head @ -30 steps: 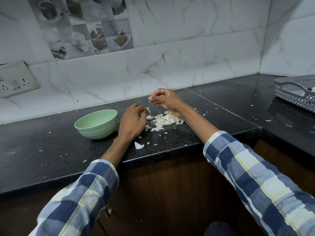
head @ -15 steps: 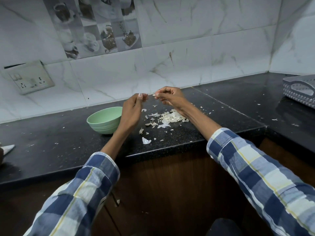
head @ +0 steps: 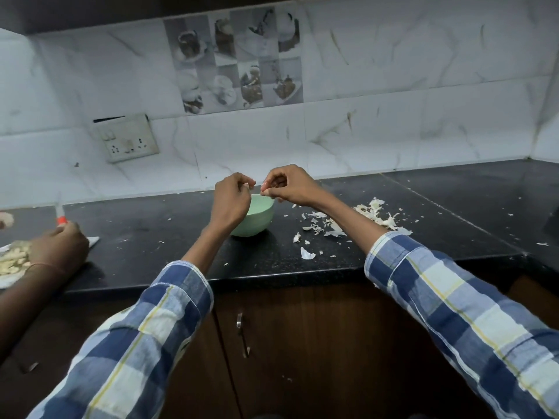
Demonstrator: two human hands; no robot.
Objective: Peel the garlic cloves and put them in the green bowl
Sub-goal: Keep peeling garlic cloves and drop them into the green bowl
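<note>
Both hands (head: 231, 198) — pinching above green bowl (head: 260, 217)

I see two bare hands, the left hand (head: 230, 197) and the right hand (head: 291, 186). Behind each wrist is a checked sleeve (head: 459, 309), blue and white with thin yellow lines.

- Your left hand (head: 231, 201) and right hand (head: 287, 186), which were low over the pile of garlic skins (head: 375, 214), are now raised together at the centre of the frame, above the green bowl (head: 257, 220).
- Your view has swung left: the skins now lie at centre right.
- Another person's hand (head: 57, 247) has appeared at the left edge.
</note>
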